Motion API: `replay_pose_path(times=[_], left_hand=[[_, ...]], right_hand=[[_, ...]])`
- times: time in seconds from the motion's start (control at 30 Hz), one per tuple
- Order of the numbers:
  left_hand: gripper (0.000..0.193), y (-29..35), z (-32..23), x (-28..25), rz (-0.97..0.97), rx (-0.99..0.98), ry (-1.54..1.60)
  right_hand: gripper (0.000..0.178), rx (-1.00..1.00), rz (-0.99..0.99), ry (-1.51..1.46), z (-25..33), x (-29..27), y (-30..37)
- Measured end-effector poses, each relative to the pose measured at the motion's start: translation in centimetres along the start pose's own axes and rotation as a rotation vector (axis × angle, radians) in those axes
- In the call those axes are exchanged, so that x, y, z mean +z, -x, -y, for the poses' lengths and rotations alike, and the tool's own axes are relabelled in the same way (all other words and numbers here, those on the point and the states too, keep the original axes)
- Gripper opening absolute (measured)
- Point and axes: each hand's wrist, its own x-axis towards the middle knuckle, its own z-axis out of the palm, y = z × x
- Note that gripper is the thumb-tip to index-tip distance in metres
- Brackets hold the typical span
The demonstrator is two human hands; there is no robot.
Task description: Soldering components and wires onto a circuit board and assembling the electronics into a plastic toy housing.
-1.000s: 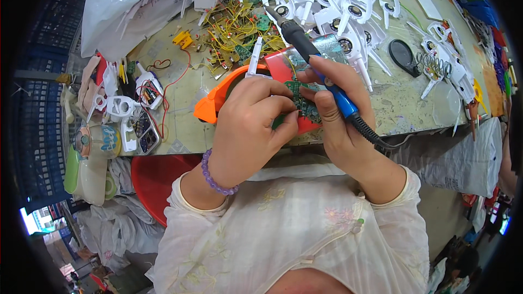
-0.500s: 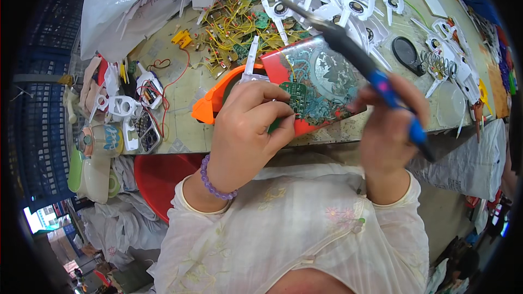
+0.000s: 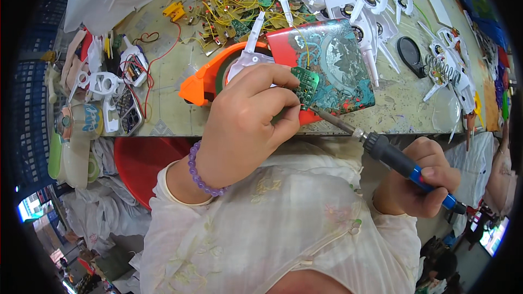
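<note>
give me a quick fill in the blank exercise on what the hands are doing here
1. The right hand grips a soldering iron with a ____ handle band.
2. The left hand pinches a small ____ circuit board.
3. On the left wrist sits a bead bracelet coloured ____.
4. Behind the left hand lies an ____ tape dispenser.

Missing words: blue; green; purple; orange

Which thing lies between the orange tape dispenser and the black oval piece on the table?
In the head view, the red and teal patterned box lies between the orange tape dispenser and the black oval piece; white plastic parts lie there too.
</note>
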Motion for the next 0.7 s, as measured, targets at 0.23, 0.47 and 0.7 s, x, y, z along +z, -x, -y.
replay_pose_path(times=[0.23, 0.47, 0.7], left_hand=[[0.011, 0.06, 0.17, -0.04, -0.013, 0.04, -0.003], [0.011, 0.0, 0.04, -0.12, -0.005, 0.04, 0.003], [0.013, 0.05, -0.15, -0.46, 0.049, 0.002, -0.007]], right_hand=[[0.035, 0.025, -0.022, 0.048, 0.27, 0.42, -0.1], [0.035, 0.021, 0.001, 0.024, 0.16, 0.42, -0.16], [0.034, 0.064, -0.025, 0.045, 0.23, 0.55, -0.03]])
